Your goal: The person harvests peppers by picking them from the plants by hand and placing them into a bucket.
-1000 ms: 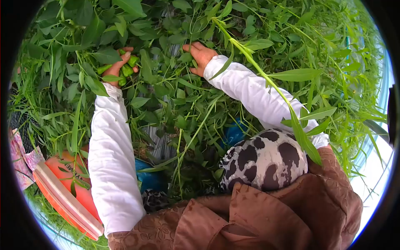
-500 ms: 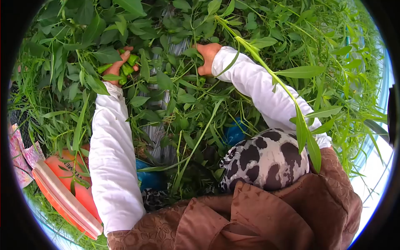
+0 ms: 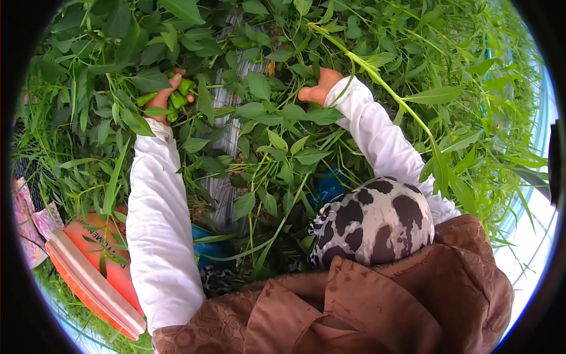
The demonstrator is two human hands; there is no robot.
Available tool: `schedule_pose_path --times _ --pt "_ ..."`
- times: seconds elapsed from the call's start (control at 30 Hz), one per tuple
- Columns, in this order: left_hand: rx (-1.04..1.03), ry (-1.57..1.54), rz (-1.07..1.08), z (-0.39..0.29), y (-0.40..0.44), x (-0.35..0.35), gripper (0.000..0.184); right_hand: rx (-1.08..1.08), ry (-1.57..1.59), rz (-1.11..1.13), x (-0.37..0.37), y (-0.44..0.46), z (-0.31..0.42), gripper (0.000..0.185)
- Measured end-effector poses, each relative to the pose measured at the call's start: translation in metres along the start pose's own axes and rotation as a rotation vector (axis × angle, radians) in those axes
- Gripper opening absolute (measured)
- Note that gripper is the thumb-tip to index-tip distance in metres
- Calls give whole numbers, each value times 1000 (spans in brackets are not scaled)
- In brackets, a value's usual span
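Note:
My left hand [image 3: 160, 105] is closed around several green peppers [image 3: 178, 100] at the upper left, among broad pepper leaves. The peppers stick out between its thumb and fingers. Over to the right, my right hand [image 3: 323, 86] reaches into the pepper plants [image 3: 277, 118]. Its thumb points left and stands apart from the fingers, whose tips are partly hidden by leaves. I see no pepper in that hand.
An orange bucket [image 3: 97, 248] stands beside my left arm. A long leafy stem [image 3: 383, 82] slants across my right forearm. Shiny plastic sheeting [image 3: 224, 194] runs between the plants. Below are a spotted knee [image 3: 377, 224] and something blue [image 3: 329, 186].
My right hand has moved to the right, and the leafy stems in the middle have shifted and spread. My left hand has stayed in place with its peppers.

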State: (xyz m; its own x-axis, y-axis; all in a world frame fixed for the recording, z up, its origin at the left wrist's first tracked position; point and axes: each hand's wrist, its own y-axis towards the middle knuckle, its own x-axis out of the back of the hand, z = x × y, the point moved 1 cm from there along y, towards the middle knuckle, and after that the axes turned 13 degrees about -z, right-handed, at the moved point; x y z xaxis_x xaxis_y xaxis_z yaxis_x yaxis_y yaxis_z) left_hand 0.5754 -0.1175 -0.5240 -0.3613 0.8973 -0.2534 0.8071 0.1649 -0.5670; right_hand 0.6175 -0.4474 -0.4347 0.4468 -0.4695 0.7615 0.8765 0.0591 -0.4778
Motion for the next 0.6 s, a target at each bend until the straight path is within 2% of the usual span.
schedule_pose_path --times 0.03,0.1,0.17,0.2,0.27,0.3,0.37,0.43,0.5,0.53,0.57,0.6 --pt "-13 10 4 0 -1 0 28 1 1 0 -2 0 -3 43" --pt "-28 18 8 -1 0 0 29 23 -37 437 -7 -3 -12 37" --pt "-66 17 -2 3 3 2 29 610 270 250 -33 -47 -61 33" --pt "-65 9 -3 3 1 2 29 611 262 253 -29 -57 -56 33" --pt "95 -125 77 -1 -6 0 28 -263 681 332 -12 -74 -38 30" --pt "97 -117 89 -4 -10 -4 28 -326 758 441 5 -69 -32 32" --pt "198 -494 413 -18 -29 -19 25 -268 1042 458 22 -62 -15 41" --pt "131 -453 423 -33 -56 -46 29 -195 1189 532 42 -50 12 42" --pt "122 -470 449 -43 -79 -80 24 -144 1358 593 55 -44 43 44" --pt "43 -489 466 -39 -87 -97 26 -107 1391 630 59 -42 58 44" --pt "189 -547 453 -46 -100 -110 39 -72 1423 672 59 -41 72 44" --pt "218 -599 467 -49 -110 -122 57 -18 1370 638 57 -40 87 46"
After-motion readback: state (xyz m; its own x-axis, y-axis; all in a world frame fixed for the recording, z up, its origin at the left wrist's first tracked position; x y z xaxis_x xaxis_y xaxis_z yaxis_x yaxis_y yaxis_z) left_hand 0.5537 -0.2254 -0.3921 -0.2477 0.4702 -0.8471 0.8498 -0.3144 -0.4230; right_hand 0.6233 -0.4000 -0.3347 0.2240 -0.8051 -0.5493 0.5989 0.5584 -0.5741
